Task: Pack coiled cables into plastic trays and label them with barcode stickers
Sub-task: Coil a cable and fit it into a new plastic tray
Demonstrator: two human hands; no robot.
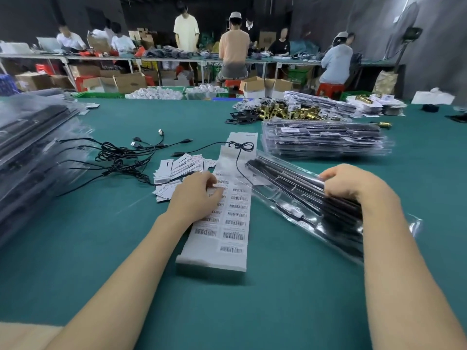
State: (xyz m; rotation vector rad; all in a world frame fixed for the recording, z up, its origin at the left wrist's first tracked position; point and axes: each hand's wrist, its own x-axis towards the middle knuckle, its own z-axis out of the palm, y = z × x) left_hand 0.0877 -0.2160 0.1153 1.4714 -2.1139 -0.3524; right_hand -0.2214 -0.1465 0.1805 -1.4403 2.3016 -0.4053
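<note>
A long white sheet of barcode stickers (231, 223) lies on the green table in front of me. My left hand (199, 194) rests on its upper left part, fingertips curled onto a sticker; whether it pinches one is unclear. My right hand (353, 185) grips the near end of a clear plastic tray (290, 188) with black parts inside, lying slantwise to the right of the sheet. A thin black cable (240, 152) runs from that tray across the sheet's top. Loose black USB cables (126, 152) sprawl to the left.
Small white cards (177, 168) lie beside the sheet. A stack of filled clear trays (326, 140) stands behind the right hand, another big stack (32, 152) at the left edge. Brass parts (285, 113) lie farther back. Several people work at a far bench.
</note>
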